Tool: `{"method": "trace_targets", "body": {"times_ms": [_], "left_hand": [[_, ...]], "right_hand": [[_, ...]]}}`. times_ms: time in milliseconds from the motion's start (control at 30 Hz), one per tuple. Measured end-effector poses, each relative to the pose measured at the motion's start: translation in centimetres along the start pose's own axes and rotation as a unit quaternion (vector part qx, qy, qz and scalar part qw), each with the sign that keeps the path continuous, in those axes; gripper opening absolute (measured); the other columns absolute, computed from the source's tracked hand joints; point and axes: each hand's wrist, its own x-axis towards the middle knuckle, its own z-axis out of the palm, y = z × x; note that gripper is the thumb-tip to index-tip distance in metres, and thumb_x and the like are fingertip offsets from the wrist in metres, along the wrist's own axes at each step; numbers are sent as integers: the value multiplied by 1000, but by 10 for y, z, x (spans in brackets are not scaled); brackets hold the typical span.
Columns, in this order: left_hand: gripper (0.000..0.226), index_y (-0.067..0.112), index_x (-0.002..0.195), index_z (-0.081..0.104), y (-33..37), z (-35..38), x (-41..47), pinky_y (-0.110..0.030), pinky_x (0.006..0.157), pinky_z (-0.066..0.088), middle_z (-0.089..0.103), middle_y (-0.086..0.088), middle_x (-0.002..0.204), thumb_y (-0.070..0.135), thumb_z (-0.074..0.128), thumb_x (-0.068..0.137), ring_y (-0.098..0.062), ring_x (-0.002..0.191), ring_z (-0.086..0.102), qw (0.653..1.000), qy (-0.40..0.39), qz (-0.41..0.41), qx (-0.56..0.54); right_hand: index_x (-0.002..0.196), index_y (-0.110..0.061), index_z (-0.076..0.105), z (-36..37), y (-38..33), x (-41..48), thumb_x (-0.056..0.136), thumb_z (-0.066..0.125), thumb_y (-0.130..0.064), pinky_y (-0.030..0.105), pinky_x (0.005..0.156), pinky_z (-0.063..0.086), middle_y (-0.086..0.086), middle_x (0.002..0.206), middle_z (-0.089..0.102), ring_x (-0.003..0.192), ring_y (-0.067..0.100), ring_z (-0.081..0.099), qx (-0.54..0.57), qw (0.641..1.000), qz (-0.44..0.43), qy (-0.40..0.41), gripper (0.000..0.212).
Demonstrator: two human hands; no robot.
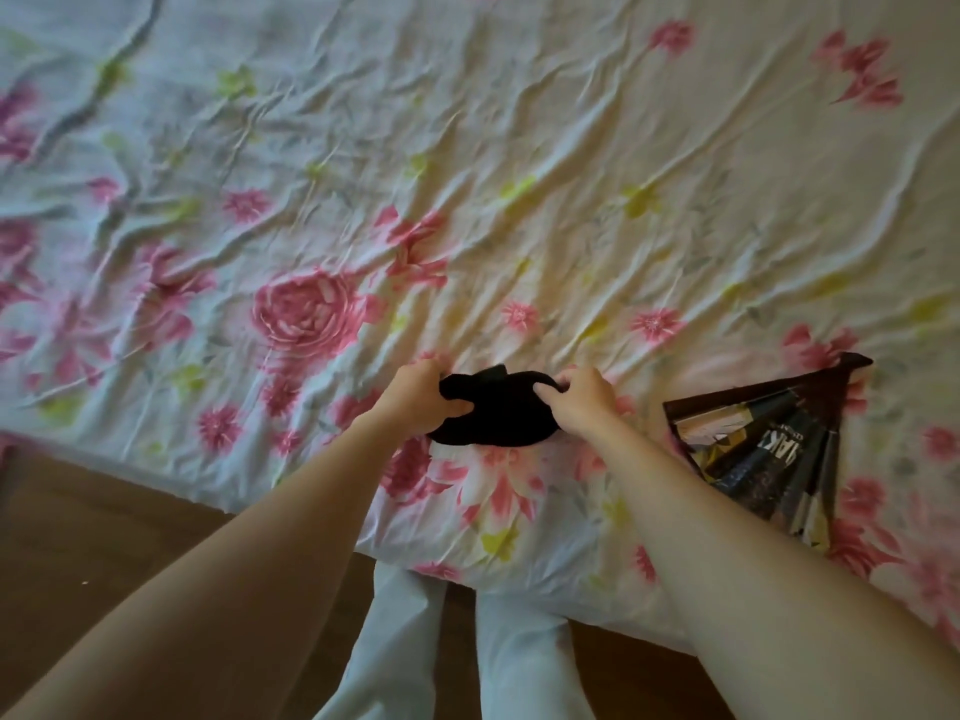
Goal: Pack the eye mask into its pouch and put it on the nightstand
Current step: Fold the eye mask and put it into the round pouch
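Note:
A black eye mask [496, 410] lies on the flowered bedsheet [467, 174] near the bed's front edge. My left hand [421, 394] grips its left end and my right hand [576, 400] pinches its right end, so the mask is bunched between them. To the right, a dark glossy pouch [769, 444] with printed letters lies flat on the sheet, fanned out in folds, a short way from my right hand. The nightstand is not in view.
The wrinkled sheet spreads far back and to both sides. The bed's front edge runs diagonally from the left to the lower right. Below it is brown wooden floor [93, 517], with my legs in pale trousers [467, 641] against the bed.

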Motion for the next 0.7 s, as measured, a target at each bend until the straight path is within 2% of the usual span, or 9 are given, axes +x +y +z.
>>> {"method": "trace_targets", "body": {"times_ms": [100,200,267,333,400,500,567,633,700], "left_hand": [[36,10,100,64,5,-12,-12,-24,56,44,64,-2,88,41,74,83,-18,79,62,998,-14,-8,-57],[25,12,103,72,20,-35,-35,-28,69,56,74,-4,92,31,73,87,-19,85,72,985,-8,19,-172],[23,13,106,73,36,-57,-61,-23,67,58,76,-4,93,26,74,87,-13,80,75,962,-14,41,-268],[32,12,113,72,51,-80,-90,-34,75,62,78,-9,99,26,77,84,-18,86,77,925,-40,61,-372],[38,11,121,69,67,-107,-123,-44,83,60,76,-16,111,22,77,85,-30,99,75,883,-49,78,-460],[40,9,127,64,89,-139,-173,-50,92,56,72,-16,121,13,72,88,-33,110,71,816,-55,109,-565],[38,9,129,61,103,-156,-207,-46,90,58,72,-12,122,10,68,91,-28,111,71,778,-65,134,-611],[33,13,125,61,112,-170,-240,-40,84,60,73,-7,118,7,64,93,-24,109,71,743,-63,159,-647],[34,14,126,58,117,-175,-268,-39,86,57,70,-8,122,3,61,93,-24,111,69,704,-71,178,-684]], "right_hand": [[75,-5,64,-14,-2,-15,94,59,-31,31,57,38,8,76,62,76,27,59,35,999,-10,-2,33],[90,-4,67,-38,-10,-38,97,56,-31,33,68,47,8,86,66,85,25,62,133,991,-16,18,29],[92,-9,66,-62,-20,-60,97,55,-34,38,81,53,7,94,69,93,25,65,190,981,-19,31,28],[91,-14,66,-90,-33,-86,94,58,-40,45,84,58,7,95,70,94,25,68,259,965,-21,47,27],[96,-14,69,-125,-52,-123,92,64,-39,46,79,61,8,99,72,94,23,70,384,921,-15,63,25],[104,-14,71,-167,-79,-183,91,66,-33,34,67,58,5,102,75,96,21,71,547,835,-26,52,23],[110,-15,71,-183,-95,-222,91,66,-34,31,72,56,2,107,74,100,19,70,613,788,-47,33,28],[118,-13,67,-192,-111,-260,86,67,-37,32,83,55,4,115,72,107,19,68,666,743,-66,18,40],[123,-9,65,-193,-123,-292,77,69,-40,34,96,52,8,121,70,113,21,67,705,703,-93,17,56]]}}
